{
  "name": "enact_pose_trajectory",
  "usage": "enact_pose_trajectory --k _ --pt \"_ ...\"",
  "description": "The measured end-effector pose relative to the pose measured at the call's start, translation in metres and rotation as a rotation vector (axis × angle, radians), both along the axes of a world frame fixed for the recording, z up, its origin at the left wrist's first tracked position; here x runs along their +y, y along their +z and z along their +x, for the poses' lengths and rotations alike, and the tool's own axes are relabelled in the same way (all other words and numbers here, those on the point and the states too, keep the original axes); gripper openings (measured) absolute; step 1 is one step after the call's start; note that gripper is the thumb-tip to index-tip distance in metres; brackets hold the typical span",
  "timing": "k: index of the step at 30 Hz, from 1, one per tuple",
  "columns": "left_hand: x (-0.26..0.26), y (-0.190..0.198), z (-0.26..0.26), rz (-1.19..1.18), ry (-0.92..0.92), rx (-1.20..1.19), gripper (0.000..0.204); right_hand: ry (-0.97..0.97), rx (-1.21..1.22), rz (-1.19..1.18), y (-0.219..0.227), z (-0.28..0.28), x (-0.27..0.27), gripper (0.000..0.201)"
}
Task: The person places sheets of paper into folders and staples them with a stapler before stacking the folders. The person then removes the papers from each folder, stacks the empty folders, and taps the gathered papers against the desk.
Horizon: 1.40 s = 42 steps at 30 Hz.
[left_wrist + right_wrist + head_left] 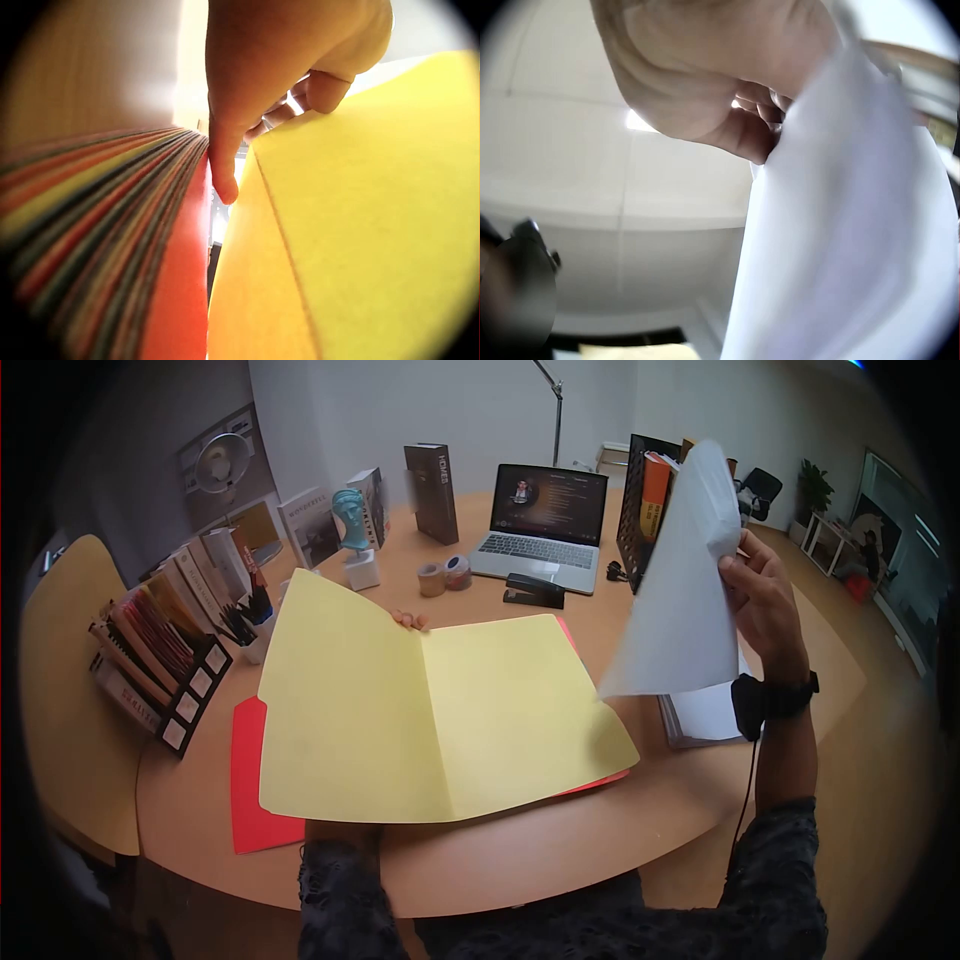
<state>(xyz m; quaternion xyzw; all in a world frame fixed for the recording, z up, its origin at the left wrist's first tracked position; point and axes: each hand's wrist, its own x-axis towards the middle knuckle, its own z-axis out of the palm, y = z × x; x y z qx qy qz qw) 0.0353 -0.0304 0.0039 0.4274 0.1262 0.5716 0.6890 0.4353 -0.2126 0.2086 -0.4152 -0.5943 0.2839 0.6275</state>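
Hiding L hand (411, 621) partly: ylw folder (525, 705)

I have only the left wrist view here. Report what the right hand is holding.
Observer: From the head view, the right hand is pinching white paper, held up off the table.
Operator: Now tell me about the inner side of the yellow folder; I get its back.
Observer: Both inner faces show bare yellow in the head view, with no sheet lying on them.
Operator: Good. Describe what lies below the raised paper.
Observer: A paper stack rests on the table there, beside the right forearm, partly hidden by the raised paper.
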Motion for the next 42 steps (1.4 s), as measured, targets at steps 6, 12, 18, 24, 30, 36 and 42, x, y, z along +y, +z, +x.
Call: enact_pose_trajectory --k 6,12,18,24,30,36,42 --pt "0.003 0.015 -0.018 0.017 0.036 -0.004 0.020 0.528 0.308 -0.247 -0.056 -0.036 0.047 0.034" --pt "0.010 0.018 -0.036 0.003 0.071 0.004 0.020 0.420 0.090 -0.663 -0.146 -0.053 0.075 0.025" --pt "0.013 0.001 -0.039 -0.061 0.068 0.025 0.020 0.173 -0.272 -0.761 -0.119 -0.073 0.059 0.020" --pt "0.015 -0.001 -0.035 -0.099 0.040 0.057 0.020 0.130 -0.338 -0.694 -0.132 -0.071 0.066 0.028" --pt "0.017 0.001 -0.032 -0.124 0.013 0.079 0.020 0.059 -0.309 -0.678 -0.130 -0.072 0.061 0.028" --pt "0.017 0.005 -0.033 -0.146 -0.009 0.099 0.021 0.105 -0.255 -0.649 -0.142 -0.079 0.060 0.029" --pt "0.019 0.011 -0.033 -0.161 -0.032 0.117 0.021 0.144 -0.223 -0.725 -0.127 -0.080 0.052 0.029"
